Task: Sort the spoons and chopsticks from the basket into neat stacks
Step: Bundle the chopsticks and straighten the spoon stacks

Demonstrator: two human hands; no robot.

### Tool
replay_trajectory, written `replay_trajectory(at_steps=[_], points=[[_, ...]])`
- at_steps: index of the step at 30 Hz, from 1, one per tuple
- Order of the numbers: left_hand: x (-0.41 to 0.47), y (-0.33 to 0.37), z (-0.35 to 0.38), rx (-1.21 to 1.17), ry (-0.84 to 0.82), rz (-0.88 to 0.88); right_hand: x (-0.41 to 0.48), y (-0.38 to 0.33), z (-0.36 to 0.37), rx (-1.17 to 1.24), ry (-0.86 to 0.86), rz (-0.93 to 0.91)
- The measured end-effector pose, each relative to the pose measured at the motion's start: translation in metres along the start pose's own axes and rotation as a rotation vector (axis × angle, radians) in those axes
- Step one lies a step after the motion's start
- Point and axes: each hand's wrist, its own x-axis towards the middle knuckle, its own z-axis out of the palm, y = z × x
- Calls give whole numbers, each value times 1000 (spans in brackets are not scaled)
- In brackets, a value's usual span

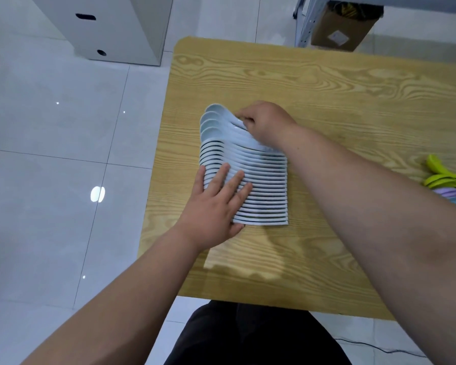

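A long row of nested white soup spoons (261, 185) lies on the wooden table (327, 106), bowls to the left and handles to the right. My left hand (216, 204) lies flat with straight fingers pressed on the near bowls of the row. At the far end my right hand (263, 122) curls its fingers round the handles of the last few white spoons, which fan out slightly from the rest. No basket or chopsticks are in view.
A pile of coloured plastic spoons (448, 183), green, purple and blue, lies at the table's right edge. Beyond the table stand a white cabinet (108, 25) and a cardboard box (342, 27) under a metal shelf. White tiled floor lies to the left.
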Motion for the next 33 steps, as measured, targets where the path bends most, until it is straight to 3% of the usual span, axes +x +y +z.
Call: replay_trajectory(at_steps=[13,19,26,33], points=[[-7,8,8,52,30,7,-47,-6,38,15,106,-158],[-11,12,13,50,40,10,-64,-8,57,-86,250,-124],[-12,14,13,63,20,14,-55,-16,54,-128,178,-80],[-19,23,16,77,-4,15,-69,-18,61,-152,264,-110]])
